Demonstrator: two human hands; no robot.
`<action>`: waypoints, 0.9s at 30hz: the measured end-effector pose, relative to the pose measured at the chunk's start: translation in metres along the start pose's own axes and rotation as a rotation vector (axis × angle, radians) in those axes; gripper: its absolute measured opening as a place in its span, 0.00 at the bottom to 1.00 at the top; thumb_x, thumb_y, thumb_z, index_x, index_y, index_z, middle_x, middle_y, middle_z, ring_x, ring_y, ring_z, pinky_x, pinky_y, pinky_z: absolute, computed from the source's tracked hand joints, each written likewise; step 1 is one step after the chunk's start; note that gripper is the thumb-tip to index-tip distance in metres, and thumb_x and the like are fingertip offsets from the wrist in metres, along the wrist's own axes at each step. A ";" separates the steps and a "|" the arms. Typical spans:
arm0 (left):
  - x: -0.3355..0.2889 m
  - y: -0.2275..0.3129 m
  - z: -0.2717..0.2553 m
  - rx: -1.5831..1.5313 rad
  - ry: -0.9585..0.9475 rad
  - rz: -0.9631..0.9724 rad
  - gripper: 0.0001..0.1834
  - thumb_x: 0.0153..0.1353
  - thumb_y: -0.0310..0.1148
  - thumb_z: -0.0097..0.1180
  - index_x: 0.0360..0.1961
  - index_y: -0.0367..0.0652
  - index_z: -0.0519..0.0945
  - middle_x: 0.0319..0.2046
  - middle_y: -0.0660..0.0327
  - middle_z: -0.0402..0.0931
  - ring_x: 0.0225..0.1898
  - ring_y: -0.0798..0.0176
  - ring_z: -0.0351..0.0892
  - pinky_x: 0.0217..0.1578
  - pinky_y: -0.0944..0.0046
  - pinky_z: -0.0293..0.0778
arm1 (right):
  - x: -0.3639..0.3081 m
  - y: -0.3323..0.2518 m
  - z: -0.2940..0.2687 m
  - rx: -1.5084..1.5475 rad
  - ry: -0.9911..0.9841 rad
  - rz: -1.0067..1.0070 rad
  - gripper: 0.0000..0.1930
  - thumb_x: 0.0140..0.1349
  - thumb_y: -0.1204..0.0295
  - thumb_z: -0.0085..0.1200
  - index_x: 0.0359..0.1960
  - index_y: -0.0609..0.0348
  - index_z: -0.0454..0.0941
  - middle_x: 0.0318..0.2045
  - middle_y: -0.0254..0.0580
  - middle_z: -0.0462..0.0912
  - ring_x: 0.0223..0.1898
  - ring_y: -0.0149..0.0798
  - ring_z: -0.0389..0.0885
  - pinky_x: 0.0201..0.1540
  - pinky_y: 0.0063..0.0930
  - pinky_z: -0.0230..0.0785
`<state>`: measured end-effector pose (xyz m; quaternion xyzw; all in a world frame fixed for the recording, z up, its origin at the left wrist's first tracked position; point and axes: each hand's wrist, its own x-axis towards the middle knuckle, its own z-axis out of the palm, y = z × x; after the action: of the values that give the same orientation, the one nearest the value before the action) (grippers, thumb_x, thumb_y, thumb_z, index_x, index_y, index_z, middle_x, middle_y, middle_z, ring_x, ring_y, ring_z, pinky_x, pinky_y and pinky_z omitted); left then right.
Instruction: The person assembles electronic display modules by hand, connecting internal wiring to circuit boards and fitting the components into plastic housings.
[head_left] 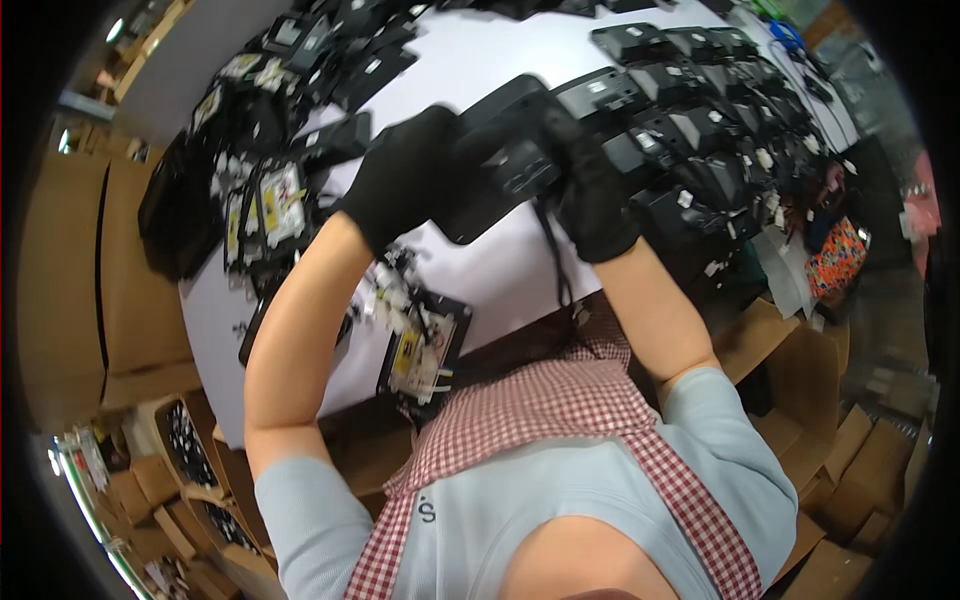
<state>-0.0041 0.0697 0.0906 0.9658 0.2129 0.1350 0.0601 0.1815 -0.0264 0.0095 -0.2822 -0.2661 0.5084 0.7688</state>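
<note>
Both my hands wear black gloves and hold up a black, flat electronic unit (503,160) above the white table. My left hand (408,165) grips its left end, and my right hand (590,195) is closed on its right end. A dark cable (556,255) hangs from the unit by my right hand. Below, at the table's near edge, lies an opened unit (425,350) with a yellow label, a metal plate and white connectors. The fingers behind the held unit are partly hidden.
Rows of similar black units (690,120) cover the table's right side. More units with wires (270,205) are piled at the left, beside a black plastic bag (178,210). Cardboard boxes (65,280) stand at the left, and open cartons (800,390) at the lower right.
</note>
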 end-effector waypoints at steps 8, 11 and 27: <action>0.085 -0.084 0.044 -0.163 0.059 0.008 0.13 0.64 0.38 0.53 0.49 0.59 0.80 0.30 0.52 0.79 0.33 0.47 0.82 0.34 0.53 0.77 | -0.063 -0.076 -0.007 -1.012 -0.254 0.137 0.30 0.66 0.69 0.55 0.67 0.64 0.61 0.40 0.44 0.82 0.29 0.34 0.80 0.33 0.27 0.74; 0.142 -0.089 0.053 -0.420 -0.094 -0.446 0.24 0.62 0.54 0.56 0.37 0.39 0.84 0.28 0.50 0.82 0.31 0.53 0.83 0.34 0.58 0.76 | -0.039 -0.094 -0.054 -1.505 -0.239 -0.442 0.30 0.64 0.75 0.53 0.68 0.62 0.62 0.42 0.51 0.82 0.38 0.48 0.83 0.41 0.38 0.76; 0.227 -0.092 0.154 0.039 -0.065 -0.212 0.19 0.62 0.57 0.51 0.49 0.66 0.82 0.56 0.61 0.78 0.52 0.49 0.78 0.50 0.50 0.74 | -0.005 -0.138 -0.060 -2.098 0.016 -0.586 0.19 0.62 0.75 0.53 0.56 0.56 0.78 0.54 0.49 0.79 0.59 0.53 0.74 0.63 0.46 0.63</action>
<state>0.2023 0.2405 -0.0190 0.9428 0.3141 0.0921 0.0624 0.3088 -0.0851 0.0639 -0.7268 -0.6196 -0.1767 0.2381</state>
